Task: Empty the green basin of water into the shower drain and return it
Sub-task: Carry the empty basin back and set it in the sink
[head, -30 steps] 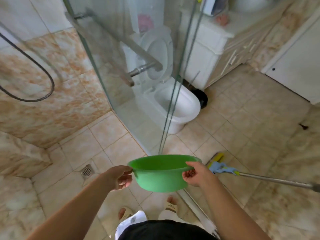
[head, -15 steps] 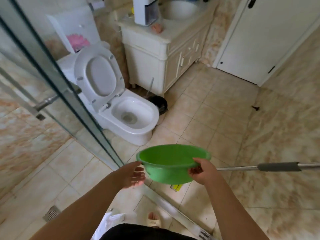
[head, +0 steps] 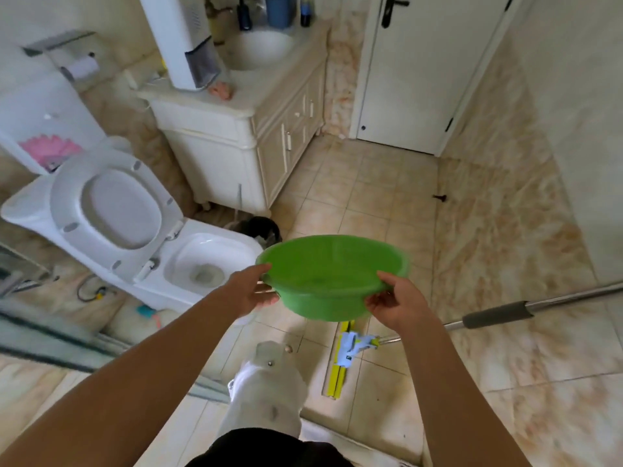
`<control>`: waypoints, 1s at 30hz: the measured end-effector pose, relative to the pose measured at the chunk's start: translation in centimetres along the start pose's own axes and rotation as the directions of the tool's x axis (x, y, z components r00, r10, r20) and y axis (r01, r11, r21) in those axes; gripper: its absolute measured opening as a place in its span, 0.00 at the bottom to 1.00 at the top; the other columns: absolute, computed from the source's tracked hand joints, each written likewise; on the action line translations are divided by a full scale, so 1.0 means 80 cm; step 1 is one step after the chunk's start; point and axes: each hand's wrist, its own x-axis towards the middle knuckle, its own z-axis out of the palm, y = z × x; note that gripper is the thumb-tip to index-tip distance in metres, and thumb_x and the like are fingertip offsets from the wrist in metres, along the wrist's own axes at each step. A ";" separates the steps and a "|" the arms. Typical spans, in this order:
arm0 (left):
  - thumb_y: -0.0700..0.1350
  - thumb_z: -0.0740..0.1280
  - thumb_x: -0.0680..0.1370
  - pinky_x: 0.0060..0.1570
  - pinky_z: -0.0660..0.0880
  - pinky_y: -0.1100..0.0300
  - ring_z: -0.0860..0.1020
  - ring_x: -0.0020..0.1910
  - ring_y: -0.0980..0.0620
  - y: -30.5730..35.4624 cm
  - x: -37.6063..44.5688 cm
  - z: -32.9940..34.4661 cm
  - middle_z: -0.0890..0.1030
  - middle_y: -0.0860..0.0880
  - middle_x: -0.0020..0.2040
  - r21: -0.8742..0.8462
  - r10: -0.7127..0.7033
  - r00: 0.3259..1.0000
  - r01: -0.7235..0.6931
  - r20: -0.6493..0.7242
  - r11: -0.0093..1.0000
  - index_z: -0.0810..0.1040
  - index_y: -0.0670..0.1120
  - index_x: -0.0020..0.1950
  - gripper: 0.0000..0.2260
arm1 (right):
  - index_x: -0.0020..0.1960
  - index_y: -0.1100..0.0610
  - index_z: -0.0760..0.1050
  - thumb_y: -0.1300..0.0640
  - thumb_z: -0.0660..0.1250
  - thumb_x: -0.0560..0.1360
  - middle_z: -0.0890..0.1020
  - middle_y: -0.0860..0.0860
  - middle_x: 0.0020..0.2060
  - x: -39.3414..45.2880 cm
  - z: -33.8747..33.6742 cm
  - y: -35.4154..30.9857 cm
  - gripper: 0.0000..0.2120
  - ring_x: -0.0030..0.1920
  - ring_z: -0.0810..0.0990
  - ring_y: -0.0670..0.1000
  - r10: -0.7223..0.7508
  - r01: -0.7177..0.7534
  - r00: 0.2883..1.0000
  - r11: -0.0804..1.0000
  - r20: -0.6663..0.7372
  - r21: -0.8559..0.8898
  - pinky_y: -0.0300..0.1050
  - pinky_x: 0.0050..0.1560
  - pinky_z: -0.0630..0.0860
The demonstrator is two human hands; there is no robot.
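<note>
The green basin (head: pixel 332 276) hangs in the air in front of me, roughly level, above the tiled floor between the toilet and a mop. My left hand (head: pixel 251 291) grips its left rim and my right hand (head: pixel 397 303) grips its right rim. No water shows inside the basin. The shower drain is out of view.
An open white toilet (head: pixel 141 237) stands at the left, a vanity cabinet (head: pixel 249 139) with a sink behind it. A mop (head: pixel 357 343) lies on the floor at the right, its handle (head: pixel 499 313) running right. The shower's glass edge (head: pixel 50 335) is at the lower left. A white door (head: pixel 424 69) is shut.
The view has swung right, away from the shower and its drain toward the vanity and door. Both hands keep their hold on the basin, which has moved out over the bathroom floor.
</note>
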 end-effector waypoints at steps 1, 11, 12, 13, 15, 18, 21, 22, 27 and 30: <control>0.42 0.67 0.78 0.49 0.80 0.42 0.80 0.49 0.36 0.009 0.012 0.011 0.76 0.37 0.51 0.017 -0.011 1.000 0.010 0.015 1.000 0.71 0.37 0.62 0.15 | 0.44 0.61 0.73 0.64 0.66 0.77 0.78 0.57 0.39 0.004 0.001 -0.005 0.03 0.36 0.75 0.52 -0.017 0.017 1.000 1.000 -0.010 0.021 0.37 0.23 0.75; 0.38 0.58 0.79 0.50 0.79 0.39 0.79 0.50 0.35 0.108 0.163 0.105 0.75 0.36 0.53 0.242 -0.207 0.970 0.172 0.127 0.955 0.69 0.36 0.60 0.11 | 0.46 0.60 0.70 0.65 0.64 0.78 0.75 0.58 0.38 0.085 0.065 -0.068 0.03 0.36 0.74 0.54 -0.068 0.087 0.980 0.991 -0.185 0.101 0.43 0.27 0.74; 0.38 0.59 0.79 0.45 0.80 0.40 0.79 0.50 0.35 0.126 0.179 0.112 0.75 0.36 0.53 0.234 -0.209 0.967 0.172 0.145 0.957 0.69 0.36 0.61 0.11 | 0.47 0.60 0.70 0.66 0.64 0.77 0.75 0.58 0.39 0.098 0.076 -0.080 0.03 0.36 0.73 0.54 -0.074 0.098 0.976 0.990 -0.206 0.106 0.44 0.28 0.74; 0.38 0.59 0.79 0.40 0.81 0.42 0.80 0.50 0.35 0.142 0.195 0.118 0.75 0.36 0.54 0.227 -0.206 0.965 0.167 0.162 0.960 0.69 0.36 0.61 0.12 | 0.48 0.61 0.71 0.66 0.65 0.77 0.75 0.58 0.39 0.111 0.088 -0.090 0.03 0.36 0.73 0.54 -0.079 0.108 0.971 0.987 -0.224 0.117 0.45 0.30 0.74; 0.37 0.60 0.79 0.36 0.82 0.44 0.81 0.48 0.35 0.186 0.240 0.126 0.77 0.35 0.53 0.211 -0.217 0.963 0.181 0.161 0.961 0.69 0.37 0.63 0.13 | 0.50 0.61 0.71 0.66 0.65 0.76 0.75 0.58 0.40 0.144 0.131 -0.114 0.05 0.36 0.73 0.54 -0.072 0.104 0.968 0.987 -0.241 0.125 0.45 0.34 0.72; 0.36 0.61 0.79 0.42 0.81 0.41 0.80 0.49 0.34 0.243 0.287 0.124 0.77 0.34 0.57 0.178 -0.211 0.968 0.185 0.134 0.966 0.69 0.37 0.65 0.15 | 0.57 0.60 0.72 0.66 0.66 0.76 0.77 0.58 0.41 0.180 0.196 -0.145 0.10 0.38 0.75 0.54 -0.071 0.100 0.968 0.989 -0.241 0.111 0.46 0.35 0.72; 0.35 0.61 0.80 0.46 0.79 0.39 0.79 0.52 0.34 0.304 0.325 0.125 0.76 0.34 0.61 0.167 -0.180 0.973 0.156 0.142 0.974 0.69 0.36 0.66 0.15 | 0.59 0.61 0.72 0.66 0.66 0.76 0.79 0.58 0.43 0.213 0.251 -0.173 0.12 0.39 0.77 0.55 -0.070 0.092 0.974 0.991 -0.214 0.094 0.47 0.34 0.74; 0.35 0.61 0.80 0.43 0.79 0.41 0.79 0.51 0.35 0.328 0.337 0.129 0.77 0.35 0.59 0.161 -0.160 0.977 0.137 0.142 0.977 0.69 0.36 0.65 0.14 | 0.60 0.61 0.72 0.65 0.66 0.76 0.80 0.58 0.45 0.226 0.268 -0.183 0.13 0.40 0.78 0.55 -0.067 0.088 0.978 0.991 -0.199 0.100 0.47 0.33 0.75; 0.35 0.63 0.79 0.36 0.79 0.47 0.79 0.46 0.40 0.407 0.365 0.156 0.77 0.39 0.52 0.164 -0.024 0.992 0.003 0.124 0.986 0.70 0.36 0.62 0.12 | 0.61 0.61 0.72 0.64 0.66 0.77 0.79 0.58 0.45 0.263 0.316 -0.226 0.13 0.41 0.79 0.56 -0.075 0.096 0.982 0.988 -0.173 0.119 0.45 0.29 0.78; 0.34 0.65 0.78 0.37 0.80 0.46 0.80 0.47 0.39 0.450 0.386 0.180 0.78 0.39 0.52 0.159 0.040 0.994 -0.057 0.106 0.986 0.71 0.35 0.61 0.13 | 0.60 0.61 0.71 0.64 0.67 0.76 0.78 0.58 0.44 0.288 0.336 -0.260 0.13 0.41 0.78 0.56 -0.093 0.109 0.981 0.990 -0.168 0.090 0.48 0.32 0.76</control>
